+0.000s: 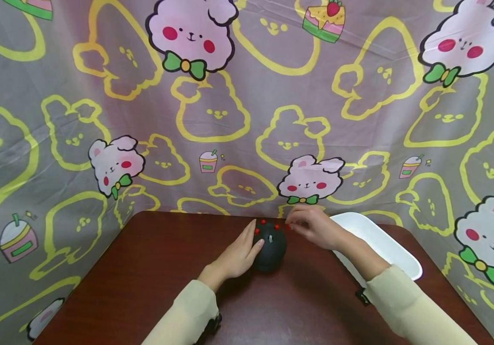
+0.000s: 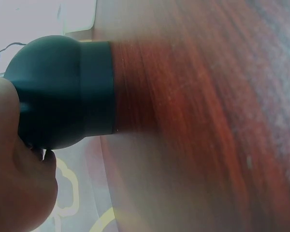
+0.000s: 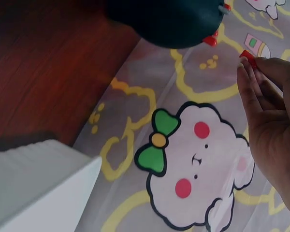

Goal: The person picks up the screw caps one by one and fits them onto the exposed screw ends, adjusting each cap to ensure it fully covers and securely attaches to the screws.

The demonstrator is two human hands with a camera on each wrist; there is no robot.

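Observation:
A black ball-shaped toy (image 1: 270, 257) on a short round base stands upright on the table. Small red pegs (image 1: 276, 227) stick out around its top, and a small grey metal-looking piece (image 1: 270, 238) shows on its near side. My left hand (image 1: 236, 255) holds the ball from the left, thumb on the front and fingers along the far left side. To the right of the toy, my right hand (image 1: 316, 227) pinches a small red peg (image 3: 248, 57) between thumb and fingertips. That peg is apart from the ball in the right wrist view.
A white tray (image 1: 413, 271) lies at the right of the brown wooden table (image 1: 143, 282), partly under my right forearm. A patterned cloth (image 1: 247, 96) hangs close behind the table and along both sides. A dark strap end (image 1: 362, 296) shows beneath the right sleeve.

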